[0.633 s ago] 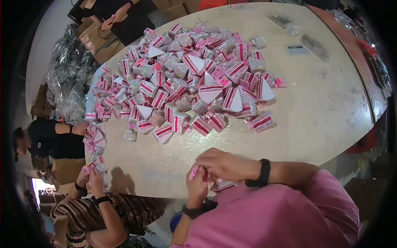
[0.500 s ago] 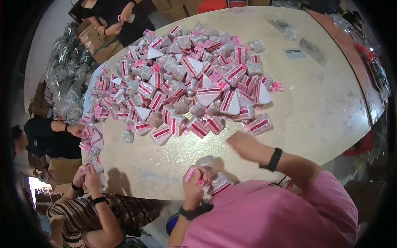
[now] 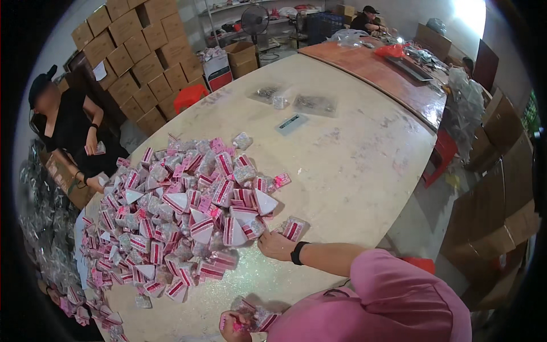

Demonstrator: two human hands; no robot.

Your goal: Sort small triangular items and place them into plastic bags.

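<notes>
Pink-and-white cake-slice toys in clear wrap, many with pink tags, lie in a wide pile on the left of the table. At the lower edge my left hand is closed around something bright pink, apparently a tag. Beside it, against my body, lie a wrapped cake-slice toy and another clear packet. My right hand is at the pile's right edge, its fingers toward the nearest toys; the fingertips are hard to make out. A single wrapped cake-slice toy lies just beyond its knuckles.
The pale table carries a flat grey card and clear bags of small parts farther back. A co-worker in black stands at the left, holding small items. Stacked cartons, a reddish table and a red stool surround it.
My view has swung up and to the right. My right hand has reached to the pile's right edge, where one wrapped toy now lies apart. My left hand keeps its closed hold.
</notes>
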